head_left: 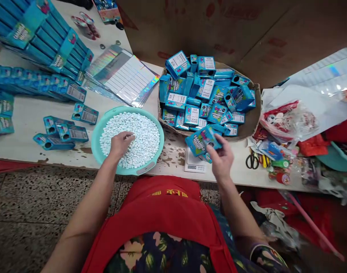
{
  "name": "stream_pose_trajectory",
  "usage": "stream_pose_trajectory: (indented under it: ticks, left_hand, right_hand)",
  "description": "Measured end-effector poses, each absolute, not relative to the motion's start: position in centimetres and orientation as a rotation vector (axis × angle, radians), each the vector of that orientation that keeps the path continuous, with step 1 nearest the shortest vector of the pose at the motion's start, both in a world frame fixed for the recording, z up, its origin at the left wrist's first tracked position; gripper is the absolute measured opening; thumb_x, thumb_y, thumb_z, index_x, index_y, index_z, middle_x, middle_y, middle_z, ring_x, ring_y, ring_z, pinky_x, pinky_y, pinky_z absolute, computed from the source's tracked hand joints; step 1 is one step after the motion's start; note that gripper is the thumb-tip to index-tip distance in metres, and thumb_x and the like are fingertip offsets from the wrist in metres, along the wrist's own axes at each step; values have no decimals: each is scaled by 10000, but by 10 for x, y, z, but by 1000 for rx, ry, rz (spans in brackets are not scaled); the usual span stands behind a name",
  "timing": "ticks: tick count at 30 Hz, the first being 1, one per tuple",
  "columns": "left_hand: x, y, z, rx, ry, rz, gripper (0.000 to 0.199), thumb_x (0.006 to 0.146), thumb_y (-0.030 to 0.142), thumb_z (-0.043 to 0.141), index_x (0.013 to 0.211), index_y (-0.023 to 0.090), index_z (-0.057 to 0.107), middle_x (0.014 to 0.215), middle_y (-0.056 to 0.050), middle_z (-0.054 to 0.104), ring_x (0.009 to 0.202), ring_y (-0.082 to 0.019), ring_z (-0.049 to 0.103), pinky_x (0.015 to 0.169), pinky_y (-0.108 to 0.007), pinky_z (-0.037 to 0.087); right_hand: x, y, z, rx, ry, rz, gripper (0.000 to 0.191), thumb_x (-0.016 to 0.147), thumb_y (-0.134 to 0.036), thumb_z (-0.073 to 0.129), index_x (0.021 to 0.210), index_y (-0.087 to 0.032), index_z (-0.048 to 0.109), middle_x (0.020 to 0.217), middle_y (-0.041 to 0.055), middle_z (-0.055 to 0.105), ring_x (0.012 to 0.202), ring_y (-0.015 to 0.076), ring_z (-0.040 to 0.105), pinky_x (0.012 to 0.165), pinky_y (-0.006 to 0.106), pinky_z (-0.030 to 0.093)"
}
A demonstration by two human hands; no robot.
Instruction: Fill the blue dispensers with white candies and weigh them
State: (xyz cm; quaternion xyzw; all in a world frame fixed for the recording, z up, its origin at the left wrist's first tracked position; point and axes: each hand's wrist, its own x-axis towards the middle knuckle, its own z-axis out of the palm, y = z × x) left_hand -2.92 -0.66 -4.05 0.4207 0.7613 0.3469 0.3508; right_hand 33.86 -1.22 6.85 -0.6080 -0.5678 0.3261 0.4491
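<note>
My left hand (122,144) is over the right-of-centre part of a turquoise basin (95,146), its fingers bunched together against small white candies (142,138). What lies inside the fingertips is largely hidden. In my right hand (222,155) is a blue candy box (200,141), tilted and gripped at its right end between thumb and fingers. Beneath it stands a small white kitchen scale (194,166), partly covered from view. Another blue box (207,157) shows just under the held one, at the scale. Beyond, a cut-down cardboard box (254,125) holds many similar blue boxes.
Several loose blue boxes (74,132) lie left of the basin, with stacked blue packs (45,41) behind. Holographic sheets (128,76) rest at the back. Black-handled scissors (252,161) and plastic wrappers (275,149) are on the right. A large carton (233,30) stands behind.
</note>
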Motion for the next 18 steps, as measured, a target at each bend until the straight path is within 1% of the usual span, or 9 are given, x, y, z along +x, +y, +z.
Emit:
stream_pose_trajectory:
  ticks: [2,5,7,10,12,14,16,18]
  left_hand:
    - [-29,-9,-35,794,1839,1087,208,611,278,712,778,166,657,645,5,589,566,-111,496,565,-235,400]
    - [-28,-10,-23,483,1518,1308,253,586,252,705,808,173,613,712,-4,589,591,-90,522,502,-191,366]
    - [-26,-10,-14,386,1366,1307,250,605,277,679,822,180,600,735,-20,587,622,-102,544,478,-183,359]
    - [-20,-6,-5,324,1364,1233,236,636,360,647,742,168,559,667,-20,544,547,-86,488,425,-177,302]
    - [-17,-5,-3,342,1416,1209,260,639,381,655,725,160,551,650,-14,536,520,-76,462,419,-178,285]
    - [-18,-7,-5,424,1492,1179,266,627,361,677,764,151,587,657,-16,558,527,-84,478,439,-191,313]
    - [-23,-12,-8,537,1590,1116,263,612,325,694,796,150,628,610,-2,558,518,-100,486,459,-211,340]
    - [-30,-18,-11,641,1685,1041,249,596,294,699,800,162,644,536,27,524,491,-111,475,468,-224,349]
  right_hand:
    - [324,-34,41,-1528,-1423,908,475,821,-357,645,1252,-192,533,1172,95,616,983,203,628,841,356,547]
    - [300,-54,-11,-1550,-1550,937,492,849,-369,593,1290,-178,486,1216,125,595,1033,218,615,867,361,540]
    - [286,-57,-44,-1537,-1669,878,462,879,-360,542,1294,-170,473,1228,141,589,1107,236,588,932,396,508]
    - [273,-55,-73,-1415,-1859,815,395,916,-328,472,1273,-160,481,1217,160,595,1166,251,559,998,441,459]
    - [272,-54,-73,-1336,-1961,767,393,919,-323,479,1277,-161,470,1242,173,577,1193,264,538,1002,469,450]
    - [283,-56,-59,-1325,-2028,646,434,890,-355,547,1280,-186,461,1278,170,548,1227,287,503,1002,509,435]
    - [306,-58,-39,-1418,-2027,425,493,831,-411,634,1256,-215,481,1281,161,536,1246,319,472,1007,551,401]
    - [337,-59,-24,-1626,-1918,145,565,767,-486,688,1220,-198,514,1261,184,530,1251,360,442,1003,578,361]
